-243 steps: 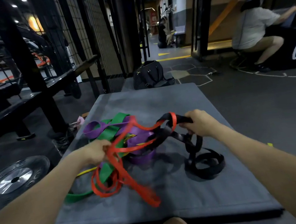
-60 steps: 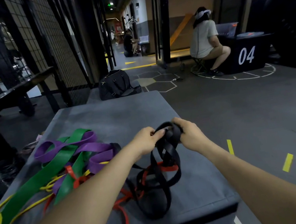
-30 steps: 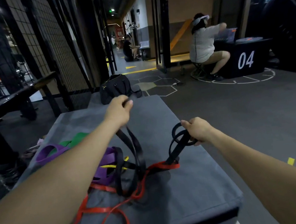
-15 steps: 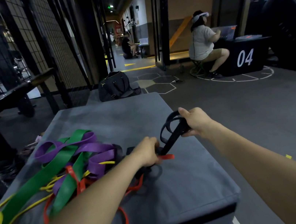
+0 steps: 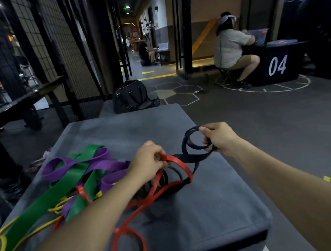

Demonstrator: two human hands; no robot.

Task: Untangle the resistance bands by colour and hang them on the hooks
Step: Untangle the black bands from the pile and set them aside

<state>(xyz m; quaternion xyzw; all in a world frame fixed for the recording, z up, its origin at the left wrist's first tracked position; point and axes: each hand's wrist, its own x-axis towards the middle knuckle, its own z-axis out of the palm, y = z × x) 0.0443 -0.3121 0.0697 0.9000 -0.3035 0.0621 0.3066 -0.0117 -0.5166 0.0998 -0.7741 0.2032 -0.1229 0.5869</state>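
My left hand point(image 5: 148, 162) pinches the red band point(image 5: 172, 163) while my right hand point(image 5: 219, 138) grips the coiled black band point(image 5: 193, 142) above the mat point(image 5: 215, 204), pulling them apart to free the black one.

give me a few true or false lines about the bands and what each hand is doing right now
1. The right hand grips a coil of the black band. True.
2. The left hand holds the green band. False: it pinches the red band; the green band lies untouched on the grey mat.
3. The black band is free of the red one. False: the red band loops around it near the left hand.
4. The purple band lies tangled with the green one. True.
5. The yellow band hangs on a hook. False: it lies on the mat at the pile's left edge; no hook is in view.
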